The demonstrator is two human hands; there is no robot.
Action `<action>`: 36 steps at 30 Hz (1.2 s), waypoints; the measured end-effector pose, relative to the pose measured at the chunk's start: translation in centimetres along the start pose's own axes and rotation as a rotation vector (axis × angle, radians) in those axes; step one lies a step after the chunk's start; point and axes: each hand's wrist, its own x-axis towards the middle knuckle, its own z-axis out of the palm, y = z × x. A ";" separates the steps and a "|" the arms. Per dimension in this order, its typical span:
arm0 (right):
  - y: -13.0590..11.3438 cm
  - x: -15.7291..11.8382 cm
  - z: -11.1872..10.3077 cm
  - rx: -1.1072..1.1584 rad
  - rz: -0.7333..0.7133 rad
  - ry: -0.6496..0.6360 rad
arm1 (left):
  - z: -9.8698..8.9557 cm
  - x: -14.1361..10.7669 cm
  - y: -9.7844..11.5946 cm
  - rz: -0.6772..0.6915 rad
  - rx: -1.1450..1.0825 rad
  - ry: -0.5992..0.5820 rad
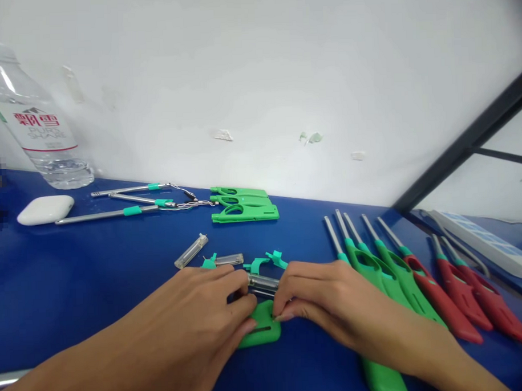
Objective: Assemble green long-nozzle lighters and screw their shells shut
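A green lighter casing [265, 326] with a dark slot lies low in front of me, partly covered by my fingers. My left hand [213, 305] is closed on its left part, thumb along the near side. At the casing's right end, my right hand [320, 296] is pinched; what its fingertips hold is too small to make out. Just beyond the casing, between both hands, shows a clear fuel tank [263, 282]. Teal triggers [257, 266] and two more clear tanks, one the left tank [191, 251], lie behind my hands.
Three metal lighter rods [137, 200] with wires lie at the back left, beside green casing halves [247, 212]. Several green and red lighters [444, 297] line the right. A water bottle [45, 134], white earbud case [46, 210] and power strip [485, 239] sit farther out. A wall [257, 76] bounds the table.
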 end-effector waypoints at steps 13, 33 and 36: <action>-1.4 0.5 1.1 0.275 0.135 0.199 | -0.5 0.9 0.2 0.089 0.054 0.220; -1.5 0.7 1.2 0.322 0.165 0.264 | -0.3 0.9 0.4 0.071 0.013 0.245; -1.5 0.6 1.3 0.315 0.142 0.262 | -0.5 1.0 0.5 0.069 0.004 0.232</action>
